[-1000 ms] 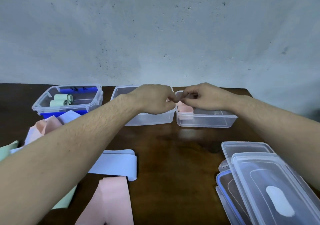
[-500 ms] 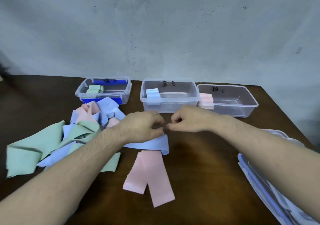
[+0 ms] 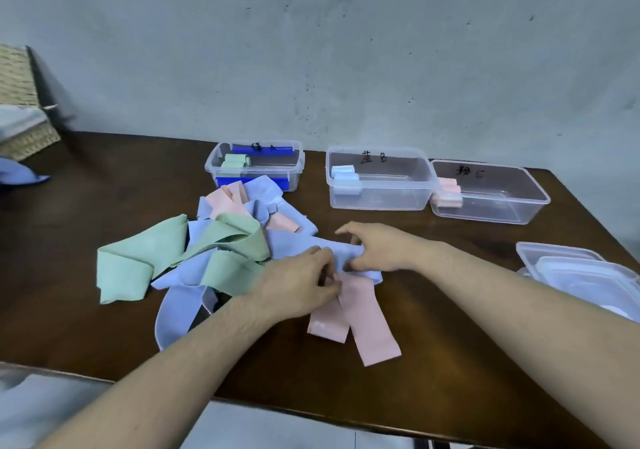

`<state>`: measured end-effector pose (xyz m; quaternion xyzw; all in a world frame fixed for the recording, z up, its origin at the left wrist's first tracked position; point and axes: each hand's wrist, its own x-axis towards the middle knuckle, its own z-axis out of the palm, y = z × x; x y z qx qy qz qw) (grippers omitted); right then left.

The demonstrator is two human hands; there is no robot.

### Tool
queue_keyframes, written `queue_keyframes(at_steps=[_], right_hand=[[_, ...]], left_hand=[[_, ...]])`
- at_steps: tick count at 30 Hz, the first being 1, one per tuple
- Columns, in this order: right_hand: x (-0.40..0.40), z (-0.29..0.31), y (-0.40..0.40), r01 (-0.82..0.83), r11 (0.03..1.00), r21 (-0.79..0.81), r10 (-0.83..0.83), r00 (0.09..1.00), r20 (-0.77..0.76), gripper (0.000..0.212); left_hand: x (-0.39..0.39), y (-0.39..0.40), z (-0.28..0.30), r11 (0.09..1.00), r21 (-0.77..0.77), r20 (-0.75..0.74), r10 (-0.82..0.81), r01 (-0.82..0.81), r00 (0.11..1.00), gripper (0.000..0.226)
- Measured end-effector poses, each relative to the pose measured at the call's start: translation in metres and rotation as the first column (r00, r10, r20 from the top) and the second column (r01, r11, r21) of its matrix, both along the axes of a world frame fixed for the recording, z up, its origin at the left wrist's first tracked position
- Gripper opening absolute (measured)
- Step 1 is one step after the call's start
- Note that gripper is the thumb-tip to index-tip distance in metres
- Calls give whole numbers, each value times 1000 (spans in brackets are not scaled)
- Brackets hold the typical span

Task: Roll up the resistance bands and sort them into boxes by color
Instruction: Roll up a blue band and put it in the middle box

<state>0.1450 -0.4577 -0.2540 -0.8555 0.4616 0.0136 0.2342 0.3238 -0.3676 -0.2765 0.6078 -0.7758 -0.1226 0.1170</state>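
Observation:
A tangle of green [image 3: 145, 261], blue and pink resistance bands lies left of centre on the dark table. My right hand [image 3: 381, 246] pinches the end of a blue band [image 3: 343, 253] at the pile's right side. My left hand [image 3: 301, 284] holds the same band beside it, above a flat pink band [image 3: 367, 324]. At the back stand three clear boxes: the left box [image 3: 254, 168] holds green rolls, the middle box [image 3: 381, 180] blue rolls, the right box [image 3: 491, 192] pink rolls.
Clear lids [image 3: 588, 275] are stacked at the table's right edge. A woven basket [image 3: 20, 109] stands at the far left by the wall. The table's front edge [image 3: 311, 410] runs just below my forearms.
Both hands came back from the right box to the pile and took hold of the blue band's end. The view swung left and down.

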Motion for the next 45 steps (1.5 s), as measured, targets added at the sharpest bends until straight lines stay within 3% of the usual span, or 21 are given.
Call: queue_keyframes(at_steps=[3, 5, 15, 24, 26, 28, 30, 33, 36, 39, 40, 42, 45], right_hand=[[1, 0, 5, 20, 999, -37, -22, 999, -44, 24], [0, 3, 11, 38, 998, -46, -39, 999, -24, 14], [-45, 34, 42, 230, 973, 28, -232, 959, 163, 17], [-87, 47, 71, 427, 893, 141, -441, 769, 462, 9], [-92, 51, 79, 461, 860, 218, -503, 696, 513, 14], [-97, 54, 86, 473, 830, 295, -554, 640, 533, 19], [-101, 56, 93, 472, 821, 321, -568, 619, 542, 21], [-105, 55, 103, 462, 820, 338, -567, 578, 587, 21], [-109, 55, 113, 428, 816, 389, -577, 554, 600, 18], [-113, 55, 123, 416, 801, 430, -598, 545, 588, 18], [-115, 55, 126, 416, 801, 430, -599, 553, 580, 18], [-117, 52, 130, 433, 785, 442, -619, 569, 541, 19], [-122, 43, 134, 452, 748, 486, -660, 583, 474, 20]], left_hand=[[-5, 6, -2, 999, -2, 2, -41, 41, 999, 21], [-7, 7, -2, 999, 10, 2, -53, 53, 999, 19], [-13, 3, -5, 996, 81, 23, 42, -44, 999, 15], [-52, 21, 24, 999, -23, -59, -28, 26, 998, 18], [-65, 28, 30, 996, 62, -137, -49, 58, 989, 29], [-80, 33, 34, 968, 235, -314, -6, 84, 949, 44], [-93, 34, 35, 899, 424, -525, 144, 111, 839, 54], [-108, 32, 34, 714, 652, -724, 486, 255, 489, 63], [-116, 29, 35, 560, 665, -688, 717, 495, 114, 69], [-118, 15, 33, 542, 582, -532, 817, 606, -220, 71], [-118, 9, 31, 562, 566, -506, 814, 603, -284, 69], [-120, -4, 26, 618, 575, -531, 781, 536, -329, 57], [-126, -17, 19, 679, 609, -637, 727, 410, -256, 40]])
